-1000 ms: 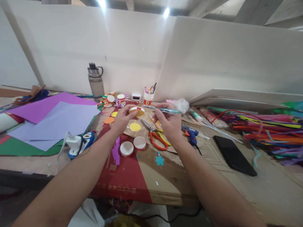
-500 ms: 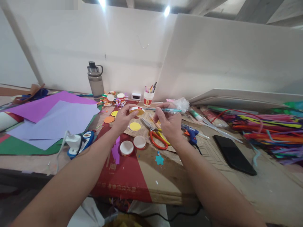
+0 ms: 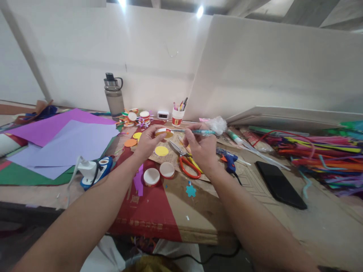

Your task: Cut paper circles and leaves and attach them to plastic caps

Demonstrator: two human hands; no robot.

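Note:
My left hand is closed on a short round paper-cup piece, white and red at its side with a yellow face turned toward me. My right hand pinches a slim teal pen-like tool; it lies nearly level, its thin end pointing at the cup piece. Whether that end touches the piece I cannot tell. Below the hands, a yellow paper disc lies beside red-handled scissors. Two more cup pieces, one white-topped and one beside it, rest closer to me.
A water bottle and a cup of pens stand by the wall. Purple paper and a plugged power strip are leftward. A blue glue gun, black phone and pipe cleaners lie rightward.
My right hand and the teal tool have shifted very slightly left. My left hand keeps its hold on the cup piece.

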